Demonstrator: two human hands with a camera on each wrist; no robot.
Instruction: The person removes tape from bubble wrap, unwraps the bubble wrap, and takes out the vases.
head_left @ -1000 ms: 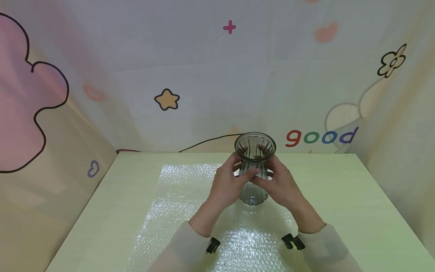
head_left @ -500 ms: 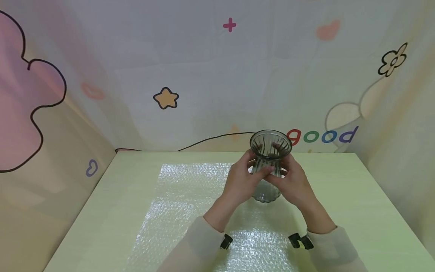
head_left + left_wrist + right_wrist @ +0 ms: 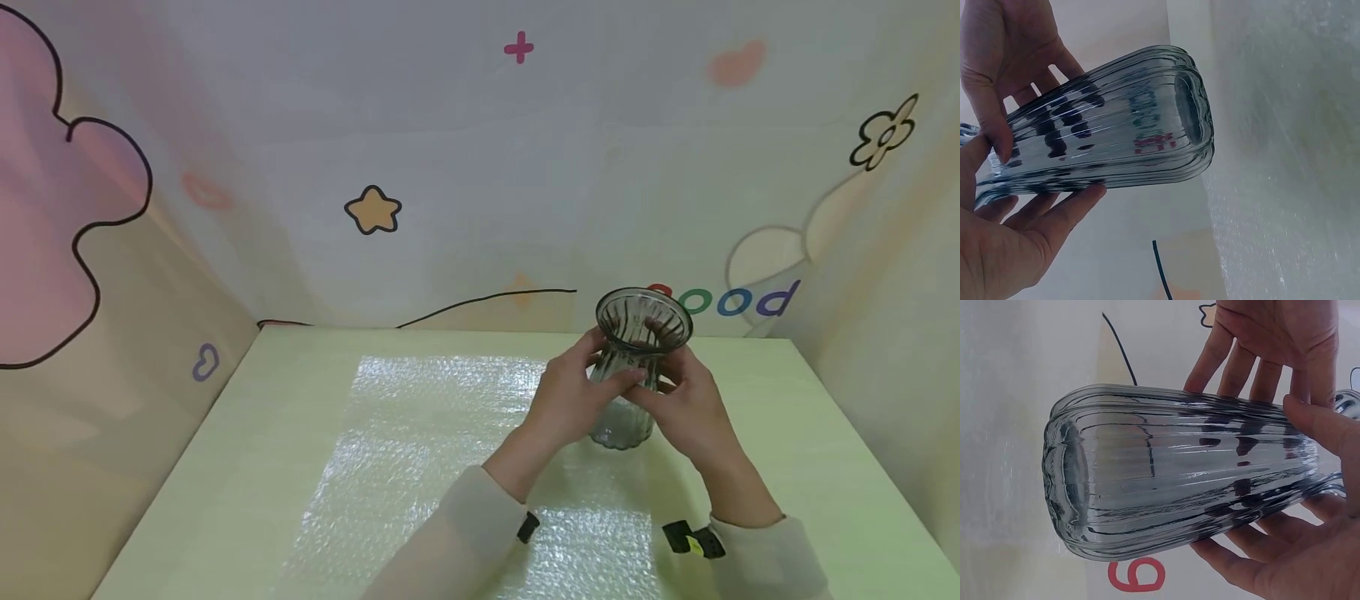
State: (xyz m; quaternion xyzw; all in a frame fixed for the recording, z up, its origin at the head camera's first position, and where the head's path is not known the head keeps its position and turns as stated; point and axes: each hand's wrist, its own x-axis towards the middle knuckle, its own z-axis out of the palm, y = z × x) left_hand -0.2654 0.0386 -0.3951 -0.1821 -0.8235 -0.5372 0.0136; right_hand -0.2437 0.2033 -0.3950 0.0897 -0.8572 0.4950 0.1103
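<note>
A clear grey ribbed glass vase (image 3: 625, 421) with a flared rim is held between both hands, its top tipped slightly to the right in the head view. My left hand (image 3: 573, 392) grips its left side below the rim, and my right hand (image 3: 686, 408) grips the opposite side; the thumbs meet in front. Both wrist views show the fingers curved around the vase body (image 3: 1122, 125), with its scalloped base (image 3: 1069, 475) free of the hands. In the wrist views the base appears raised off the table.
A sheet of bubble wrap (image 3: 420, 450) lies flat on the pale table (image 3: 232, 467), beneath the vase and forearms. A printed cloth backdrop (image 3: 465, 167) rises along the table's back edge, with more cloth at both sides.
Both hands have carried the vase to the right in the head view, and its rim leans more to the right. The grip looks the same. The bubble wrap stays put.
</note>
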